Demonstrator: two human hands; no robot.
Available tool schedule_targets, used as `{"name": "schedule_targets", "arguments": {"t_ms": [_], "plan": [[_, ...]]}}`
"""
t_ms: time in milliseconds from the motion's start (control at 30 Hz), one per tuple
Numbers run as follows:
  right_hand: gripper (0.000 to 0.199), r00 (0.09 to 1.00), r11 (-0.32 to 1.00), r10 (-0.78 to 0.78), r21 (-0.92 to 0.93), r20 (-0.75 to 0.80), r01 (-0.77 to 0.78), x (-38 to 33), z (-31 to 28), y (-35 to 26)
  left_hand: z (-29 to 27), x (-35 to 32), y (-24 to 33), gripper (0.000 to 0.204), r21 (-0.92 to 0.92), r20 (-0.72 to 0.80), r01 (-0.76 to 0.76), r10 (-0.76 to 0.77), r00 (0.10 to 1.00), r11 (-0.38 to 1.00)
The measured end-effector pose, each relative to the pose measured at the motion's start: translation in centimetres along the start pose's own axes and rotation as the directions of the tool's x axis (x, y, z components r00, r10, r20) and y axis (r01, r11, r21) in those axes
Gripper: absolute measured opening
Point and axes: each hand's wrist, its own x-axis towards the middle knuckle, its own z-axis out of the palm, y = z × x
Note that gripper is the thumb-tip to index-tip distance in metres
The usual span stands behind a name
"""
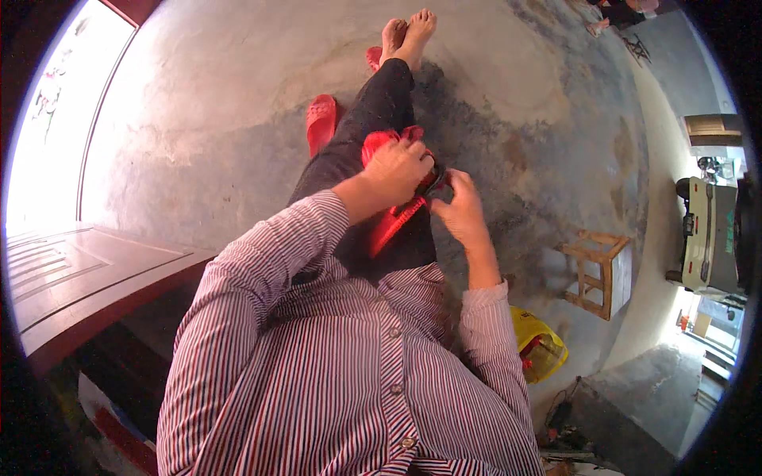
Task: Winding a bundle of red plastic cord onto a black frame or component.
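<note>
The left hand point(397, 170) is curled over the top of a red comb-like piece point(394, 224), its grip closed on the upper end where a bunched red part point(379, 143) sticks out just beyond the knuckles. The right hand point(459, 208) meets it from the other side, fingers pinched shut on a small dark object point(435, 178) that sits between the two grips; what that dark object is cannot be told. The red toothed strip runs down and back from the left grip toward the striped shirt point(341, 357), lying across the black trousers point(373, 119) on the person's lap.

Beyond the grips the legs stretch out to bare crossed feet point(406, 36) on the concrete floor point(238, 95). A red slipper point(320, 120) lies just left of the thigh, another point(373, 55) peeks out beside the ankles. Well off to the right of the right grip stand a small wooden stool point(597, 274) and a yellow bag point(538, 343). To the left is a dark red wooden door panel point(71, 270).
</note>
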Motion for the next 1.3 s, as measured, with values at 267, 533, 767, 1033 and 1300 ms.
{"name": "schedule_targets", "arguments": {"t_ms": [267,533,767,1033,1300], "plan": [[0.026,0.993,0.994,0.077,0.086,-0.084,-0.070,-3.5,-3.6,0.4,3.0,-1.5,-0.9,0.044,-0.529,-0.210,0.161,-0.313,0.926,0.833],[0.035,0.948,0.366,0.312,0.929,-0.063,-0.058,-13.9,-14.2,0.5,5.4,-0.9,1.0,0.083,-0.832,0.356,0.540,-0.625,0.695,0.127],[0.028,0.807,-0.023,0.589,0.999,0.041,-0.033,-11.6,-13.3,-1.2,5.3,-1.5,1.5,0.086,-0.841,0.426,0.540,-0.580,0.694,0.029],[0.013,0.876,0.581,0.377,0.661,0.299,-0.476,-4.9,-1.2,-3.5,3.8,-1.8,1.8,0.085,-0.844,0.436,0.536,-0.568,0.698,0.011],[0.005,0.896,0.529,0.331,0.728,0.296,-0.436,-8.4,-4.6,-8.8,4.0,-1.1,1.8,0.080,-0.821,0.510,0.563,-0.563,0.650,-0.093]]}}
